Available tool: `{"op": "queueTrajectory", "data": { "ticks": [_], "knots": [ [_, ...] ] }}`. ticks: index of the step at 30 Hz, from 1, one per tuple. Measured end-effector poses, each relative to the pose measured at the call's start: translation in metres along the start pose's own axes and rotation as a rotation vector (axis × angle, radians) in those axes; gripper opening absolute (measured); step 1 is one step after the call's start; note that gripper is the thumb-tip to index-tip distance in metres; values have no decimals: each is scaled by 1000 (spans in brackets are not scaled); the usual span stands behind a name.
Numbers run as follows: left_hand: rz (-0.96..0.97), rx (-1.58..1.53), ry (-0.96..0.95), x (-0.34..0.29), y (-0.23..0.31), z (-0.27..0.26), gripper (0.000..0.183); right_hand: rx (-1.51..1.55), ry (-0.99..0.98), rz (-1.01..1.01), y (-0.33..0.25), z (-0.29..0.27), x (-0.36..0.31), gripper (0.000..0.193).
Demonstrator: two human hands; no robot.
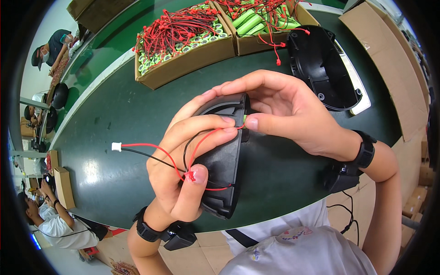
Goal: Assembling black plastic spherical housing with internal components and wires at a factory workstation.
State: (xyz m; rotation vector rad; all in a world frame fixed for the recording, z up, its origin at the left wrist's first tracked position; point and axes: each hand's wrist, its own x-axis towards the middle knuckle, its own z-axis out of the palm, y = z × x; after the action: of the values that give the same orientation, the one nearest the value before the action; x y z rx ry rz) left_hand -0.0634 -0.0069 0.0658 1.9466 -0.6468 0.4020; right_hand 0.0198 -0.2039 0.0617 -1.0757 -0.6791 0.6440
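Above the table's near middle, I hold a black plastic shell [220, 160] on its edge between both hands. My left hand [167, 160] is closed round its left side, two fingertips pressing a red and black wire near the rim. Under the left thumb sits a small red connector [190, 176]. From there a red and a black wire run left to a white plug [116, 146] hanging free. My right hand [293, 110] curls over the shell's far end, its thumb at the rim beside a bit of green [244, 120]. The shell's inside is mostly hidden.
Beyond my hands stand a cardboard box [183, 66] of green cells and red-black leads and another box [247, 45] of green cylinders. A second black housing [321, 75] lies open at the right, near a cardboard panel [380, 64]. Other people work at the left.
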Motion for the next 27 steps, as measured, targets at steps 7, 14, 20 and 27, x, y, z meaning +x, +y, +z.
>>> {"op": "queueTrajectory", "data": {
  "ticks": [7, 14, 20, 27],
  "knots": [
    [13, 29, -6, -1, 0, -3, 49, 36, 59, -14, 3, 9, -2, 41],
    [6, 38, 4, 4, -10, 3, 48, -25, 73, -73, 12, -3, 3, 40],
    [4, 59, 12, 10, -19, 8, 48, 6, 46, -17, 11, -18, 9, 41],
    [-29, 21, 115, 18, -27, 18, 43, -538, 182, -456, -15, -33, 7, 40]
  ]
}}
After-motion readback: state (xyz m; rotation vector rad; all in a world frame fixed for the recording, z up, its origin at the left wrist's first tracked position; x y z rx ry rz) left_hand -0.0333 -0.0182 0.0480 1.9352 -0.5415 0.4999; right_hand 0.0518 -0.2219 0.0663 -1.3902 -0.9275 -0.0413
